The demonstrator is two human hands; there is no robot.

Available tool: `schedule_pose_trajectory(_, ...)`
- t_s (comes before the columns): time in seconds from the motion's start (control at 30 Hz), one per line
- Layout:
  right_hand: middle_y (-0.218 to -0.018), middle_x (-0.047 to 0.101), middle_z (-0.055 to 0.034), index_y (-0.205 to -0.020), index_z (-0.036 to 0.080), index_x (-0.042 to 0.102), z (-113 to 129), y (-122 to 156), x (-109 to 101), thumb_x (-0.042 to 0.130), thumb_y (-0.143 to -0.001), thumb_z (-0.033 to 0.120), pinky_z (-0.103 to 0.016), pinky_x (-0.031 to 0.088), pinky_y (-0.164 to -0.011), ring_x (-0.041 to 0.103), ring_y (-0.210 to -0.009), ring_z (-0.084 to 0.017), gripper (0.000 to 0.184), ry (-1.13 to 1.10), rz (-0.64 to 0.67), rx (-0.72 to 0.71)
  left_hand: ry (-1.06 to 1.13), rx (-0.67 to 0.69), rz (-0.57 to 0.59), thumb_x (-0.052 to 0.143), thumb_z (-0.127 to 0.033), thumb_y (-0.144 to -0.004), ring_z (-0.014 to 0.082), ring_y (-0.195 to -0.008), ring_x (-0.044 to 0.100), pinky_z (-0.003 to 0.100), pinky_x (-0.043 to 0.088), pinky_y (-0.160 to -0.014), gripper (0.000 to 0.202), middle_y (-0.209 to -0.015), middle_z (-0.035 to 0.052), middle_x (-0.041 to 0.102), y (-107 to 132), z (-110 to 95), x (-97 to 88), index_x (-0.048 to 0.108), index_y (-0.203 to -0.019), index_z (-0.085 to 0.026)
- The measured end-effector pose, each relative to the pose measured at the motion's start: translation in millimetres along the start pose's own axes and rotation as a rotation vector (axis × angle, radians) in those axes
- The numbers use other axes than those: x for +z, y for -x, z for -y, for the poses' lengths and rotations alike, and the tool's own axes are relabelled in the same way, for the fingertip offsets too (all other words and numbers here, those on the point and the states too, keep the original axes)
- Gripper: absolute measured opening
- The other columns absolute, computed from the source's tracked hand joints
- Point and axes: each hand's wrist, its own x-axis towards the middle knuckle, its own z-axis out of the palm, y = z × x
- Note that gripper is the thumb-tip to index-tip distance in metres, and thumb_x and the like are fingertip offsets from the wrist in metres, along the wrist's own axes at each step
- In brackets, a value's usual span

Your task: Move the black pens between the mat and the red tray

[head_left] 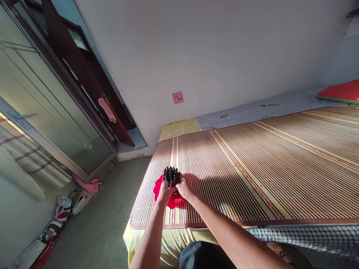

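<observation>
Close together over the near left corner of the mat, my left hand (pixel 166 192) and my right hand (pixel 185 187) are closed around a cluster of black, shiny, knobbly pieces (pixel 171 176). Its exact kind is too small to make out. The pieces stick up above my fingers, and their lower part is hidden by the hands. Directly beneath lies a red scalloped dish (pixel 176 201), partly covered by my hands and wrists. It rests on the striped bamboo mat (pixel 224 175).
The mat covers a bed with a yellow sheet (pixel 179 129) and a red pillow (pixel 340 91) at the far right. A pink note (pixel 177 97) is on the wall. At left are a glass-panelled door (pixel 50 93), grey floor (pixel 112 213) and shoes (pixel 54 228).
</observation>
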Motion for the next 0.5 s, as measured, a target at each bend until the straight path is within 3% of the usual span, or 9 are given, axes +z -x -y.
schedule_pose_trajectory(0.13, -0.077, 0.073, -0.0027, -0.09, 0.02, 0.073, -0.5, -11.0, -1.1, 0.058, -0.069, 0.015, -0.033, 0.054, -0.074, 0.067, -0.078, -0.022, 0.026, 0.027, 0.026, 0.067, 0.076, -0.151, 0.016, 0.091, -0.018, -0.053, 0.0393, -0.1, 0.074, 0.047, 0.06, -0.088, 0.044, -0.09, 0.0139, 0.08, -4.4, -15.4, -6.4, 0.078, -0.095, -0.012)
schedule_pose_trajectory(0.27, -0.068, 0.068, -0.0028, -0.087, 0.018, 0.072, -12.7, -17.4, 1.4, 0.058, -0.072, 0.019, -0.031, 0.052, -0.066, 0.063, -0.068, -0.021, 0.021, 0.02, -0.018, 0.133, 0.127, -0.28, 0.008, 0.091, -0.016, -0.056, 0.0384, -0.094, 0.076, 0.048, 0.061, -0.087, 0.043, -0.086, 0.015, 0.08, -10.9, -26.6, -10.4, 0.077, -0.096, -0.011)
schedule_pose_trajectory(0.5, -0.061, 0.059, -0.0006, -0.081, 0.023, 0.064, -43.4, -11.6, 18.0, 0.059, -0.077, 0.032, -0.03, 0.048, -0.058, 0.058, -0.061, -0.02, 0.012, -0.028, -0.109, 0.092, 0.134, -0.358, -0.079, 0.09, -0.022, -0.066, 0.0358, -0.086, 0.078, 0.045, 0.063, -0.081, 0.035, -0.083, 0.0144, 0.08, -14.3, -16.2, -1.7, 0.077, -0.097, -0.012)
